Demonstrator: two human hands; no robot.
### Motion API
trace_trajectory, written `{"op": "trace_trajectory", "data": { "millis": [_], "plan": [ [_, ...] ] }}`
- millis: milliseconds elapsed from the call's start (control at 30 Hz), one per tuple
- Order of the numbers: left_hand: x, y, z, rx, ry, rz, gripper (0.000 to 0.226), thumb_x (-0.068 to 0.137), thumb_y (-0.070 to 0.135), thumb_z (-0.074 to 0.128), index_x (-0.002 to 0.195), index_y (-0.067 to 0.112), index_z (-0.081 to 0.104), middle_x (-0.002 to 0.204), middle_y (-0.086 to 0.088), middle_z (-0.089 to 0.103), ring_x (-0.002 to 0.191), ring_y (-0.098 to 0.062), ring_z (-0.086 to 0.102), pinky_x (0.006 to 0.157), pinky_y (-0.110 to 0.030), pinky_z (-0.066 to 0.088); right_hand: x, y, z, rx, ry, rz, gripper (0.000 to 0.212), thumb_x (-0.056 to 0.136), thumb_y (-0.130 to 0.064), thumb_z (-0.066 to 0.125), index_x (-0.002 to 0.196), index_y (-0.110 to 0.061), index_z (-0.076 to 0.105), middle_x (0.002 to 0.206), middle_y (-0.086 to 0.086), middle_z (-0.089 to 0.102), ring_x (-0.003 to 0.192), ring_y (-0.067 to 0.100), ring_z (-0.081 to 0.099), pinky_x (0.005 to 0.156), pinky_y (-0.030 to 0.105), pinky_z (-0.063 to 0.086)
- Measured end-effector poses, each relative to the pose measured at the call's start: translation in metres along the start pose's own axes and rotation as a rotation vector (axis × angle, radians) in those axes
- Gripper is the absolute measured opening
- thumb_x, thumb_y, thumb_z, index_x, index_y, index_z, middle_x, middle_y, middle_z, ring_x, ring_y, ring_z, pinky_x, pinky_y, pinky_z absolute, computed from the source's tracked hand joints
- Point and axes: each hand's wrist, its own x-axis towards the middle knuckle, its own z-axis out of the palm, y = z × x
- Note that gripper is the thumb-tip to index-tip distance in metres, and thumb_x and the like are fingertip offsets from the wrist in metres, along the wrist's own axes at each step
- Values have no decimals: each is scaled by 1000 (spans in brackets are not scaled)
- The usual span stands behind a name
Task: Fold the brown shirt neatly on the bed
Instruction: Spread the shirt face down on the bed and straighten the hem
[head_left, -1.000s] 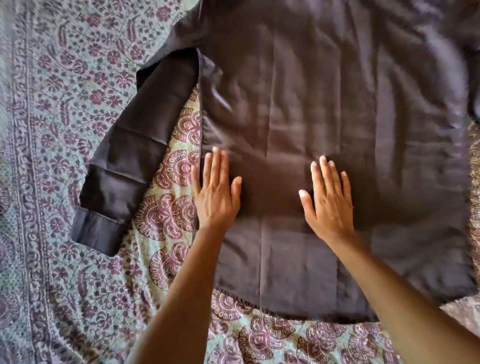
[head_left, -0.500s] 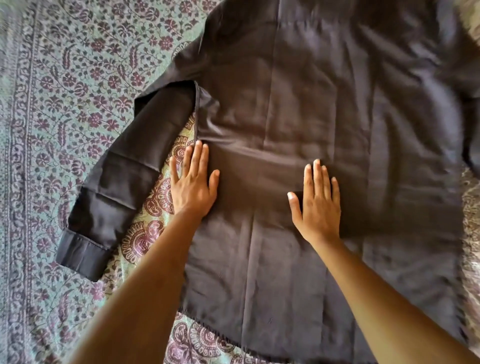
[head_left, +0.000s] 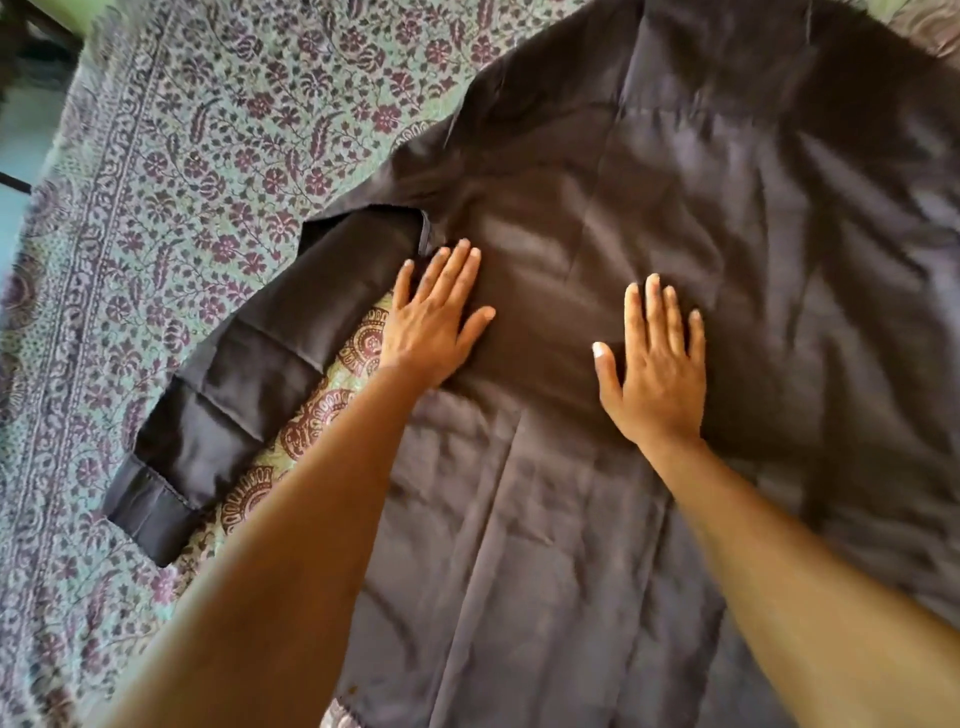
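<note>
The brown shirt (head_left: 649, 171) lies spread out flat on the bed, filling the middle and right of the view. Its left sleeve (head_left: 244, 384) stretches down and to the left, ending in a cuff (head_left: 145, 514). My left hand (head_left: 431, 322) rests palm down on the shirt's left side, just below the armpit seam, fingers apart. My right hand (head_left: 654, 369) lies flat on the middle of the shirt, fingers spread. Neither hand holds any cloth. The shirt's right side runs out of view.
A patterned bedspread (head_left: 208, 156) in green and maroon covers the bed under the shirt. The bed's left edge (head_left: 31, 208) shows at the far left, with floor beyond it.
Both hands have slid up the shirt toward the shoulders, the left one moving to the armpit seam. The view has tilted, so the shirt sits lower and more slanted.
</note>
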Motion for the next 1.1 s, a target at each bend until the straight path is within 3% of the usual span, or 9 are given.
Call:
{"op": "trace_trajectory", "data": {
  "millis": [100, 200, 300, 400, 500, 700, 800, 933, 1100],
  "plan": [
    [12, -19, -9, 29, -5, -132, 62, 97, 49, 26, 150, 19, 10, 158, 1, 8, 146, -17, 8, 116, -42, -1, 1, 0, -1, 6, -14, 6, 67, 92, -47, 23, 147, -11, 18, 155, 11, 15, 142, 26, 17, 115, 46, 11],
    [11, 6, -20, 31, 130, -160, 62, 94, 46, 20, 142, 10, 35, 149, -9, 35, 138, -22, 32, 112, -40, 14, 0, 0, -1, 7, -25, 9, 66, 92, -48, 23, 147, -11, 19, 155, 11, 15, 142, 26, 18, 115, 46, 12],
    [22, 52, -24, -28, 146, 43, 56, 92, 40, 27, 131, 6, 51, 134, -12, 54, 119, -28, 54, 97, -36, 26, 0, 0, -3, 7, -30, 15, 66, 92, -48, 23, 146, -10, 23, 154, 12, 18, 141, 26, 21, 115, 46, 13],
    [57, 59, -18, -43, 30, 196, 61, 92, 46, 20, 144, 17, 32, 152, -6, 31, 139, -22, 30, 113, -36, 13, 1, 0, -3, -6, -28, 8, 65, 92, -47, 26, 145, -9, 25, 153, 13, 21, 140, 28, 24, 114, 46, 14],
    [95, 22, -14, -41, 39, 9, 60, 96, 48, 22, 149, 22, 12, 158, 0, 9, 145, -18, 9, 116, -37, 2, 2, 0, -2, -13, -27, 12, 65, 92, -47, 24, 146, -10, 25, 153, 13, 21, 140, 27, 24, 113, 45, 13],
    [129, 6, -41, -63, -11, -325, 63, 98, 45, 23, 150, 15, 4, 159, -2, -2, 146, -18, -1, 117, -43, -5, 10, -1, -13, -54, -18, 36, 62, 89, -47, 30, 139, -12, 40, 145, 12, 39, 124, 28, 43, 98, 45, 31],
    [138, 36, -44, -63, 58, -198, 62, 98, 44, 22, 150, 14, 6, 158, -4, -1, 146, -18, -2, 116, -41, -7, 42, 6, -28, -64, 80, -35, 50, 88, -43, 35, 123, -13, 56, 126, 12, 56, 103, 31, 55, 84, 42, 39],
    [158, 58, -33, -19, 56, 176, 60, 94, 51, 17, 149, 27, 13, 158, -2, 7, 146, -20, 6, 116, -42, -2, 97, 34, -38, -55, 87, 37, 59, 90, -44, 29, 138, -14, 40, 148, 12, 35, 133, 30, 34, 106, 49, 24],
    [191, 23, -35, -78, 51, -46, 55, 97, 52, 24, 148, 36, 13, 158, 3, 5, 146, -18, 3, 116, -43, -2, 116, 75, -34, -111, -58, 76, 79, 82, -66, 6, 148, -23, 16, 156, 9, 10, 143, 27, 13, 113, 50, 9]
  ]
}}
